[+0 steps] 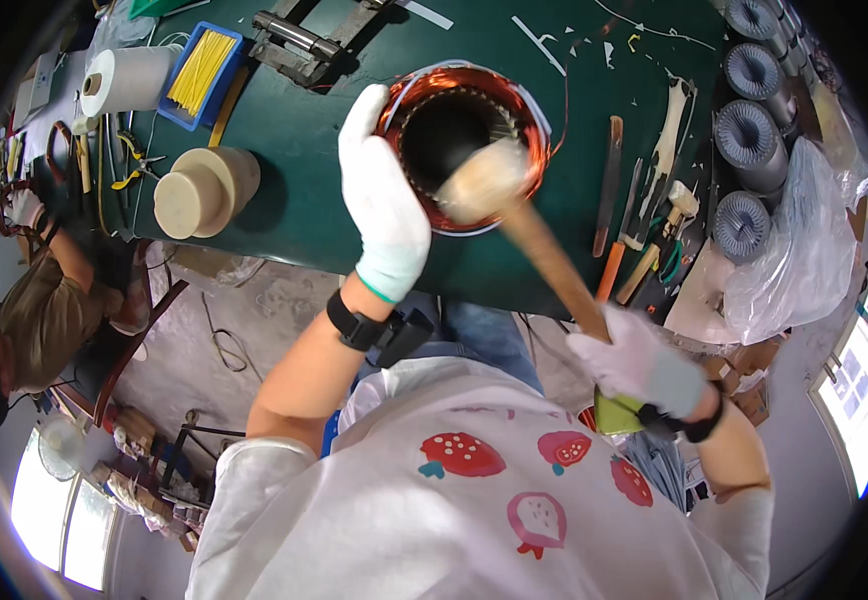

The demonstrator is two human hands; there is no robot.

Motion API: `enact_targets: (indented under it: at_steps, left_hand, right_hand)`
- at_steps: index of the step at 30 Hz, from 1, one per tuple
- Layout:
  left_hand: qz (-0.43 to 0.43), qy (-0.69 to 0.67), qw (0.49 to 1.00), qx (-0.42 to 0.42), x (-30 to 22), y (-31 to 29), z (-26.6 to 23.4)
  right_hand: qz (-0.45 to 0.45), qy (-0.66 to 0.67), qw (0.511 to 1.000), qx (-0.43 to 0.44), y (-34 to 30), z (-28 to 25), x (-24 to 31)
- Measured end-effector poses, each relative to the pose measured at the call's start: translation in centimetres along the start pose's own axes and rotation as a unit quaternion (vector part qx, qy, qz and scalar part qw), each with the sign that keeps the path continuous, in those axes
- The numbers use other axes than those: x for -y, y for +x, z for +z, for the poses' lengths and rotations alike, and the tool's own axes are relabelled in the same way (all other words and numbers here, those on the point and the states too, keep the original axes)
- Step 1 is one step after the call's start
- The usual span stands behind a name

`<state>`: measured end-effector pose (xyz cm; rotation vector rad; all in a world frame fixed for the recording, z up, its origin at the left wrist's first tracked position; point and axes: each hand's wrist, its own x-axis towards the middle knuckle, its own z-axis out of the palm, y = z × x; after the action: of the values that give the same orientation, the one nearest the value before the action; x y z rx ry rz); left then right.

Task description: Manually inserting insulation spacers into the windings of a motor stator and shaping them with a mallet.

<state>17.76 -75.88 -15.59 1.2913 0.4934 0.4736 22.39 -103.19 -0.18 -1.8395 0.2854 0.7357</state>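
Observation:
A motor stator [424,88] with copper windings and a dark round bore stands at the near edge of the green table. Along its left side lies my left hand [379,190], white-gloved, fingers stretched out flat against the windings. My right hand [634,355], also gloved, is closed round the handle end of a wooden mallet [557,262]. The pale mallet head, smeared by motion, is over the stator's near right rim and covers part of the bore. Whether it touches the windings, I cannot tell.
Left of the stator are a stepped beige cylinder [209,190], a blue bin [204,75] of yellow strips, and pliers [134,165]. A steel fixture [304,40] sits behind. Rightward lie hand tools [644,220], several stator cores [751,140] and clear plastic [799,250]. Another person [39,300] works far left.

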Motion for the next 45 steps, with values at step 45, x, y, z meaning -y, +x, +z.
enact_targets:
  at_steps: [45]
  left_hand:
    - [0.131, 0.598, 0.693, 0.38, -20.3, 2.0, 2.6]
  right_hand:
    - [0.142, 0.183, 0.97, -0.071, -13.6, 1.9, -5.8]
